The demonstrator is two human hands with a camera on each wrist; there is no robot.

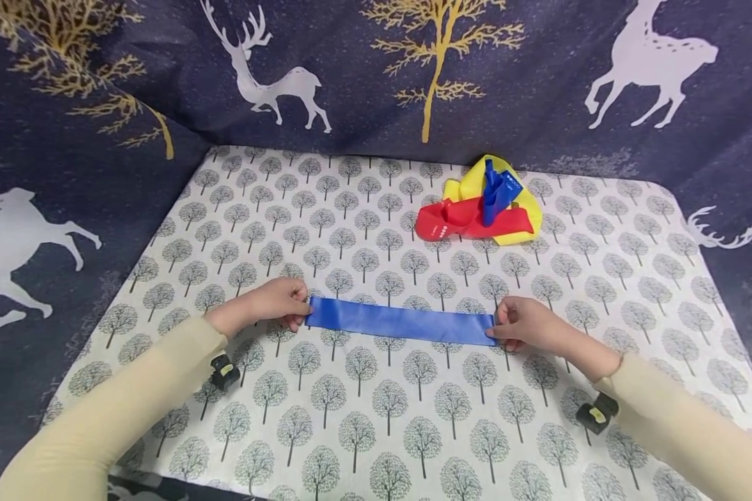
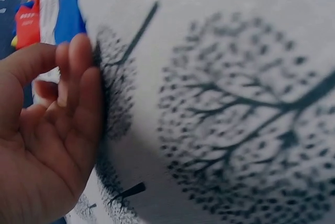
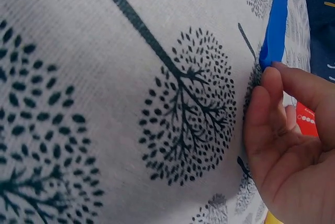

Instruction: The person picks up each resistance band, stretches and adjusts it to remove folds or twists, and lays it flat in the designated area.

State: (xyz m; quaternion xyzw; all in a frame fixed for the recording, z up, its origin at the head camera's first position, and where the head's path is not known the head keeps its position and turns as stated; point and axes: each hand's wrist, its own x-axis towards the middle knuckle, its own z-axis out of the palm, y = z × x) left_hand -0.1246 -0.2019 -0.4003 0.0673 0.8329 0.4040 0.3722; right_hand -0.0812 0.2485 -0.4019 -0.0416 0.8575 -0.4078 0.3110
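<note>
A blue resistance band (image 1: 401,324) stretches flat and nearly level between both hands, over the middle of the table. My left hand (image 1: 276,303) pinches its left end between thumb and fingers; in the left wrist view the blue strip (image 2: 70,17) runs away from those fingertips. At the other end, my right hand (image 1: 529,323) pinches the band the same way. The right wrist view shows its folded edge (image 3: 272,51) at the thumb and index finger. Thumb and fingertips cover both ends of the band.
Toward the back right lies a loose pile: a yellow band (image 1: 528,233) underneath, a red band (image 1: 448,219) across it, and a knotted blue band (image 1: 491,198) on top. The tree-print cloth (image 1: 357,431) covers the table, and a dark deer-print curtain (image 1: 363,83) stands behind it.
</note>
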